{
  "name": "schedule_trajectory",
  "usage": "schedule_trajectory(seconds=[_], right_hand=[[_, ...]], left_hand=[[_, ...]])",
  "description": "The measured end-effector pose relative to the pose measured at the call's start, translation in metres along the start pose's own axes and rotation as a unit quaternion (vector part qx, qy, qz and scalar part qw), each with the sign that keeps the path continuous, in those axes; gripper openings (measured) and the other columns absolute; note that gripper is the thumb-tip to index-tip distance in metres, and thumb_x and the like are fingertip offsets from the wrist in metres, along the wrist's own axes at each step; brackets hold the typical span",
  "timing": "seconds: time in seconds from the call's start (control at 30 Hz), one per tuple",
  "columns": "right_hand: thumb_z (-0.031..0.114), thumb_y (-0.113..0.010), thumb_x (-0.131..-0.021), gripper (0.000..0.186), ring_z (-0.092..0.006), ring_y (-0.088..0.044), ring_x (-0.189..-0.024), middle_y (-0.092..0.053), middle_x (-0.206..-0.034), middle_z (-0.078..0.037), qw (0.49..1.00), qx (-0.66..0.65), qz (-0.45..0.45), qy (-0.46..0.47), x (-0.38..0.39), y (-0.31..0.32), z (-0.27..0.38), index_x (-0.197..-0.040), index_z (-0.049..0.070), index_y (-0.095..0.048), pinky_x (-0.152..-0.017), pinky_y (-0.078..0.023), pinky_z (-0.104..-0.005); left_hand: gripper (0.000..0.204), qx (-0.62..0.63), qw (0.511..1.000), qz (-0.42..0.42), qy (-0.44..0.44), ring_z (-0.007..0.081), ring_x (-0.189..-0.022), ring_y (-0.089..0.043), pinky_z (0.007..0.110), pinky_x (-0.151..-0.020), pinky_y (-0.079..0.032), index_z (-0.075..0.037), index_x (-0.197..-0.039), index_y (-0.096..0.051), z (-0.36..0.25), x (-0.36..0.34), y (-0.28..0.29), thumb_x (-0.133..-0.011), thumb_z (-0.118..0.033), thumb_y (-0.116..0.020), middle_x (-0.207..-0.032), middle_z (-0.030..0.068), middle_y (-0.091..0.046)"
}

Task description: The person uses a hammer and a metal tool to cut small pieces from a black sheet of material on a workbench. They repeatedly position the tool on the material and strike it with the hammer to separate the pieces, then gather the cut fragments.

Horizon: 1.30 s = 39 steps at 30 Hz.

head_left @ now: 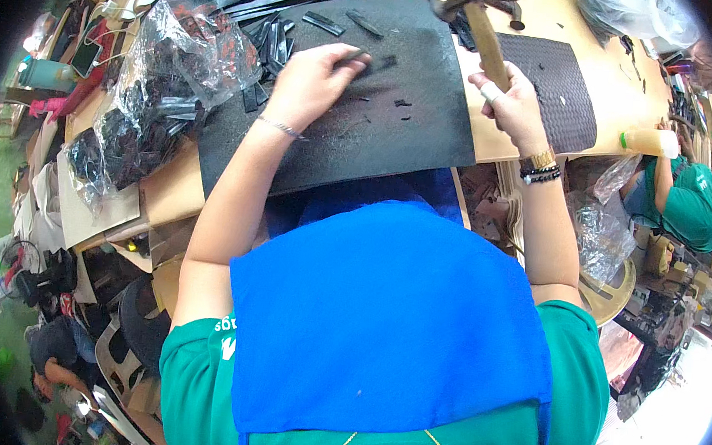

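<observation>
My right hand (514,108), with white wrapping on one finger, grips the wooden handle of a hammer (487,47), raised with its metal head pointing away from me. Over a large black mat (422,123), my left hand (319,76) is closed in a pinch on a small black strip (378,64), partly blurred and partly hidden by the fingers. Short folded black strips (323,24) lie on the mat's far part, and several more form a pile (273,44) left of my left hand. Small black scraps (402,103) are scattered nearer to me.
Left of the mat lies a clear plastic bag (143,114) with black strips. Another hammer-like tool (516,18) rests at the far edge. A woven dark sheet (546,91) and a bottle of yellowish liquid (651,143) are on the right. Another person (692,203) sits beyond.
</observation>
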State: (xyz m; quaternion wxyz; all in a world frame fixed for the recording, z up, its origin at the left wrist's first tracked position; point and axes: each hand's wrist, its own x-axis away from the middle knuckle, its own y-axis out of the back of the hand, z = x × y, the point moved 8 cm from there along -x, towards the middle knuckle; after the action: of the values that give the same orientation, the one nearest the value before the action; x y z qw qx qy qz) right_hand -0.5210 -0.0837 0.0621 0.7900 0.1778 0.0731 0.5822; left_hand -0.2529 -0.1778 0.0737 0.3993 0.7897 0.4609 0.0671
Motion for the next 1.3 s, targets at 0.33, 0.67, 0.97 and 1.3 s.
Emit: schedule_trajectory(seconds=[0.33, 0.67, 0.97, 1.3], right_hand=[[0.026, -0.071, -0.086, 0.045, -0.0067, -0.053, -0.049, -0.058, -0.069, -0.002, 0.993, 0.081, 0.082, 0.009, 0.018, -0.041, -0.005, -0.117, -0.004, -0.056, -0.046, -0.045, -0.0217], [0.024, -0.071, -0.086, 0.040, -0.0078, -0.053, -0.049, -0.056, -0.065, -0.002, 0.991, 0.108, 0.066, 0.032, 0.019, -0.042, -0.003, -0.111, -0.004, -0.058, -0.044, -0.043, -0.0236], [0.024, -0.072, -0.086, 0.037, -0.0088, -0.054, -0.049, -0.055, -0.062, 0.000, 0.990, 0.112, 0.060, 0.061, 0.017, -0.041, -0.007, -0.108, -0.003, -0.059, -0.045, -0.043, -0.0251], [0.025, -0.072, -0.086, 0.040, -0.0088, -0.053, -0.049, -0.054, -0.061, 0.000, 0.991, 0.113, 0.060, 0.049, 0.017, -0.041, -0.008, -0.111, -0.003, -0.058, -0.046, -0.043, -0.0249]], left_hand=[[0.032, 0.031, 0.996, -0.076, -0.017, 0.0297, -0.085, -0.064, 0.037, -0.076, -0.050, -0.002, -0.105, -0.066, 0.012, -0.007, -0.003, -0.090, -0.031, -0.062, -0.094, 0.0146, -0.063], [0.026, 0.351, 0.927, -0.128, -0.029, 0.0094, -0.092, -0.067, 0.022, -0.079, -0.052, -0.002, -0.113, -0.063, 0.014, -0.001, -0.011, -0.090, -0.013, -0.069, -0.102, 0.0052, -0.070], [0.024, 0.283, 0.954, -0.091, -0.019, 0.0129, -0.093, -0.067, 0.025, -0.080, -0.054, -0.002, -0.112, -0.060, 0.008, 0.002, -0.022, -0.090, -0.008, -0.067, -0.103, 0.0074, -0.069], [0.022, 0.291, 0.951, -0.102, -0.016, 0.0112, -0.093, -0.066, 0.023, -0.079, -0.054, -0.002, -0.109, -0.062, 0.009, 0.002, -0.024, -0.089, -0.008, -0.068, -0.102, 0.0061, -0.069]])
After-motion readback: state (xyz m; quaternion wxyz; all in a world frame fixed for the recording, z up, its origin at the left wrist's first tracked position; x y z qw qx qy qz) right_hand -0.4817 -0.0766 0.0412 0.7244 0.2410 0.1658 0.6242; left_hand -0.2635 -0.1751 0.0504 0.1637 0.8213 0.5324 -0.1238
